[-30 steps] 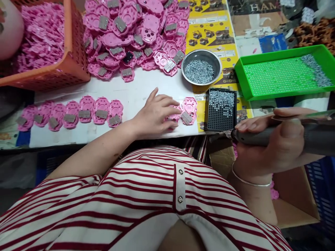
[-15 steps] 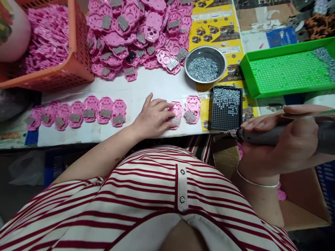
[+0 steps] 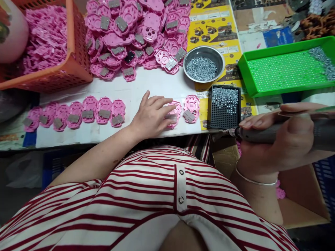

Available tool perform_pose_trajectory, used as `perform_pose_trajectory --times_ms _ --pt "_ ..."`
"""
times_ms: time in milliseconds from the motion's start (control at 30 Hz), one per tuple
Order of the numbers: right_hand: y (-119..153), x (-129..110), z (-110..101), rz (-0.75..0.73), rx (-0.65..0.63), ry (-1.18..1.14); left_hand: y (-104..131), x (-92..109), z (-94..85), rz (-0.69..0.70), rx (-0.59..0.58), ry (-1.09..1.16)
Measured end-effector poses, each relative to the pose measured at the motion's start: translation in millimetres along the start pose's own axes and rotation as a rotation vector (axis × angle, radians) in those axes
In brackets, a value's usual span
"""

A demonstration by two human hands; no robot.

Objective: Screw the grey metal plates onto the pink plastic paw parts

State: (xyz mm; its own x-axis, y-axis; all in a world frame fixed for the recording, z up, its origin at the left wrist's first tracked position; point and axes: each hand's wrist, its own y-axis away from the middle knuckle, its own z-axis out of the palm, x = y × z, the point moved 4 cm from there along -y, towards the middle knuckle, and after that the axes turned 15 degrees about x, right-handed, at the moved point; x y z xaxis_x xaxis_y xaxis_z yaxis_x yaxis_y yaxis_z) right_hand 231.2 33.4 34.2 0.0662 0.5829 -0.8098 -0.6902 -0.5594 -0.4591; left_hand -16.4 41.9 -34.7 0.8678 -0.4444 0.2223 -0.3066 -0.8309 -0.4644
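My left hand (image 3: 150,116) lies on the white work surface with its fingers spread. Its fingertips rest over the left side of a pink plastic casing (image 3: 176,108) with a grey metal plate. Just right of that is a second pink casing (image 3: 192,107), its grey plate slanted. My right hand (image 3: 284,141) is wrapped around a dark electric screwdriver (image 3: 261,135), whose tip points left at the front edge of the black perforated screw tray (image 3: 222,116). Screws fill the tray's far part. Several more pink casings (image 3: 104,108) with grey plates form a row at left.
Behind are a heap of pink casings (image 3: 123,24), an orange basket (image 3: 75,45) of small pink parts and a metal bowl (image 3: 220,57) of screws. A green tray (image 3: 277,75) stands at right. Below my right arm is an open cardboard box (image 3: 300,198).
My left hand has shifted slightly left, its fingers lying a little flatter by the casing. My right hand holds the screwdriver almost unchanged. The whole view has drifted slightly.
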Motion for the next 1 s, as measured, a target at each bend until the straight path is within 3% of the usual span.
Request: perform_pose_trajectory --times_ms 267,500,633,867,1000 --pt "-6.1 2.9 -2.4 0.022 -0.032 -0.114 -39.8 40.2 20.4 0.177 -0.097 0.058" --pt "-6.4 10.2 -6.8 -0.014 -0.033 -0.145 -42.1 37.5 24.5 0.189 -0.129 0.054" --pt "-8.4 13.2 -6.6 -0.024 -0.015 -0.151 -43.8 35.8 24.5 0.128 -0.162 0.088" --pt "-10.5 12.4 -7.7 -0.026 -0.017 -0.103 -57.6 34.9 22.9 -0.108 -0.180 0.097" --pt "-9.9 10.3 -5.7 0.024 -0.029 -0.110 -62.7 37.7 26.9 -0.148 -0.230 0.087"
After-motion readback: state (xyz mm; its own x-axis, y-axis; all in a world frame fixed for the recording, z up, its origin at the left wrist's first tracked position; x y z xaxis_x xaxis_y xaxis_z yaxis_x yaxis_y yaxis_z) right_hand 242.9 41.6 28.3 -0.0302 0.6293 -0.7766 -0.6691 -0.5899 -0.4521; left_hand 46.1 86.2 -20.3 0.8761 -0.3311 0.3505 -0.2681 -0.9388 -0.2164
